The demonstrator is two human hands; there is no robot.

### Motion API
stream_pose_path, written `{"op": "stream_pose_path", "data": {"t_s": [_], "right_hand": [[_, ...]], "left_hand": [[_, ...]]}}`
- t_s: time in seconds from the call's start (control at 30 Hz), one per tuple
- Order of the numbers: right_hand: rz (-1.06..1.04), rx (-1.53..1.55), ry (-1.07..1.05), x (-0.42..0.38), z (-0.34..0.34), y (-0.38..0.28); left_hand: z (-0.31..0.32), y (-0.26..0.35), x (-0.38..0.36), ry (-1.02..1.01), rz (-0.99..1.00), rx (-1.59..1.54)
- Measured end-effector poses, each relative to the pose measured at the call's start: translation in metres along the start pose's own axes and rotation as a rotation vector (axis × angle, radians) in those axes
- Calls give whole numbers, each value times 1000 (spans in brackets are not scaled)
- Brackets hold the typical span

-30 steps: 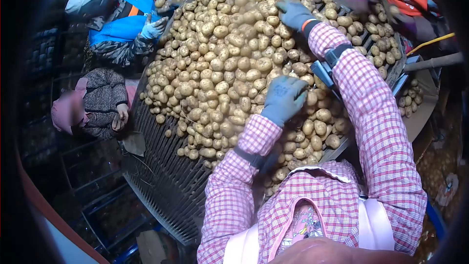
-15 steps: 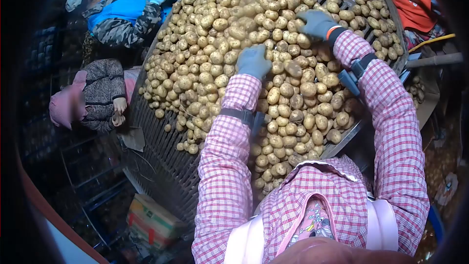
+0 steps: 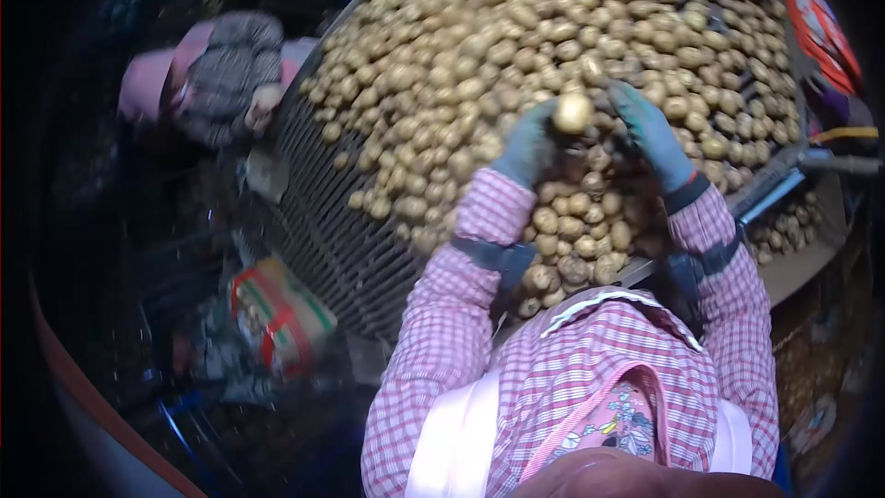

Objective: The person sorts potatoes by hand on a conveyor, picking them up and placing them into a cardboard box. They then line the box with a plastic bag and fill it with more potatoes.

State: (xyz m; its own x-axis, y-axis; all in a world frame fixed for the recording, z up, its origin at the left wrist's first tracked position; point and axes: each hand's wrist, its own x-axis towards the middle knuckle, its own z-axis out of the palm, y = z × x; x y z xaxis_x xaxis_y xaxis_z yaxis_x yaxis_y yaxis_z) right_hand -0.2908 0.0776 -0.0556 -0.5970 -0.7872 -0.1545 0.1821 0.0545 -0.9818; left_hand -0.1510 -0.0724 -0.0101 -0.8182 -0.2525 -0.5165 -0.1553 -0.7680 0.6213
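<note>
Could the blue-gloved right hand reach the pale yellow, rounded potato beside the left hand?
Probably yes: the right hand is close, and nothing visible blocks its fingers from the pale potato.

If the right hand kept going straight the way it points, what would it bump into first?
Probably potatoes in the pile, just beyond the right hand, ahead and slightly left. Blur and unclear depth leave the exact one uncertain.
</note>
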Motion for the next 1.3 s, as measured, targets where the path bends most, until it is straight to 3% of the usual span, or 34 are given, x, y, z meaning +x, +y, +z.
{"op": "stream_pose_path", "data": {"t_s": [0.03,0.07,0.13,0.17,0.27,0.33,0.4,0.5,0.53,0.6,0.67,0.7,0.77,0.87,0.9,1.0,1.07,1.13,1.2,1.3], "right_hand": [[-55,83,-67,-13,16,6],[92,250,-90,-24,31,11],[341,553,-38,-48,58,16],[354,558,-96,-58,63,21],[378,473,-229,-76,59,40],[392,283,-301,-84,62,44],[164,148,-321,-95,72,35],[552,470,-371,-102,68,18],[535,483,-357,-108,73,16],[494,504,-330,-116,83,16],[217,251,-378,-123,89,37],[228,255,-393,-128,91,36],[367,473,-407,-133,95,30],[520,410,-287,-146,98,-7],[487,360,-290,-150,101,-5],[463,322,-313,-156,103,-12],[454,377,-317,-153,106,-9],[497,538,-351,-143,104,-2],[546,816,-384,-133,106,5],[429,640,-196,-136,119,-7]], "left_hand": [[-9,-20,0,36,36,124],[-20,-37,0,71,65,247],[-23,-56,-27,226,611,1138],[-21,-57,-44,335,350,1185],[-18,-65,-94,341,468,1227],[-31,-62,-121,354,368,1086],[-63,-53,-143,428,431,959],[-114,-11,-168,676,571,918],[-137,6,-168,765,605,948],[-187,45,-150,894,474,962],[-236,79,-117,870,588,1174],[-261,91,-93,845,531,1172],[-237,103,-81,851,388,1345],[-182,105,-68,1038,200,1373],[-164,111,-65,1032,62,1394],[-167,99,-53,769,233,1202],[-121,84,-69,539,423,901],[-109,65,-71,394,355,420],[-102,37,-83,44,279,183],[-66,-20,-104,30,126,321]]}}
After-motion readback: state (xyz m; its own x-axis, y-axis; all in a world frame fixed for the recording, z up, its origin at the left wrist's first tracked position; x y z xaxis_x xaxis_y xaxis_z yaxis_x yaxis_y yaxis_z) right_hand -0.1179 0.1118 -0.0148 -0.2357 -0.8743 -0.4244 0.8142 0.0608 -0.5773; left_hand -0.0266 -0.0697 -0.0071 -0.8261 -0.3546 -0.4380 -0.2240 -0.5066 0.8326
